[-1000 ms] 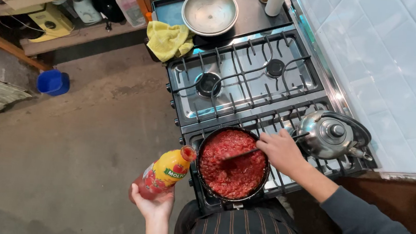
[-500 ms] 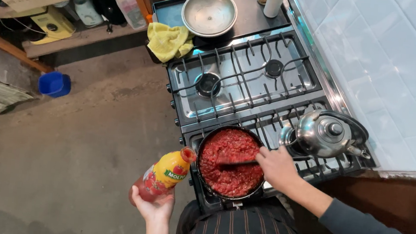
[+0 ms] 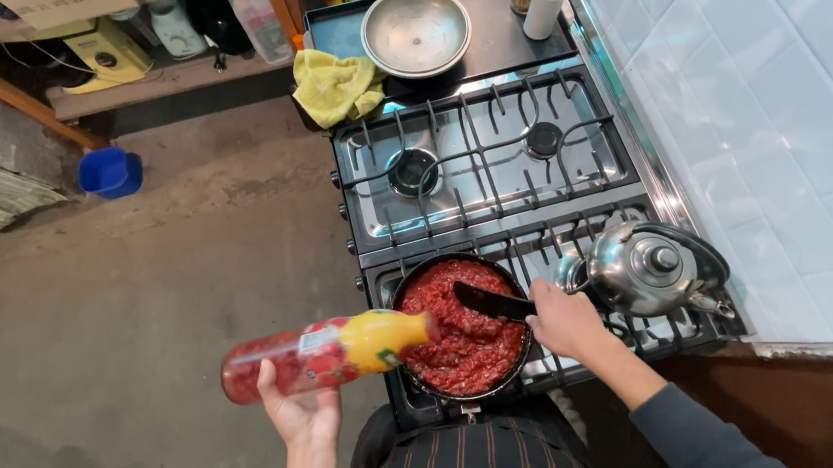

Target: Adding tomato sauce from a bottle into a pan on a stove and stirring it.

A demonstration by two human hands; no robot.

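The person's left hand point(image 3: 305, 417) is holding a clear plastic bottle point(image 3: 326, 354) from underneath, fingers clamped around its wider lower part. The bottle is lying nearly on its side, part-filled with red sauce, wearing a yellow and red label, and its mouth is pointing at the near rim of a black frying pan point(image 3: 411, 379). The pan is sitting on the stove's point(image 3: 377, 223) front burner and holding a thick layer of chunky red tomato sauce point(image 3: 463, 328). The right hand point(image 3: 564, 322) is closing its fingers around the handle of a black spatula point(image 3: 491, 302), whose blade is resting in the sauce. Just beside that hand, a shiny steel kettle point(image 3: 650, 267) is standing with its lid on. Farther back, a yellow cloth point(image 3: 334, 86) is lying by an empty steel bowl point(image 3: 415, 31) on the counter point(image 3: 499, 32).
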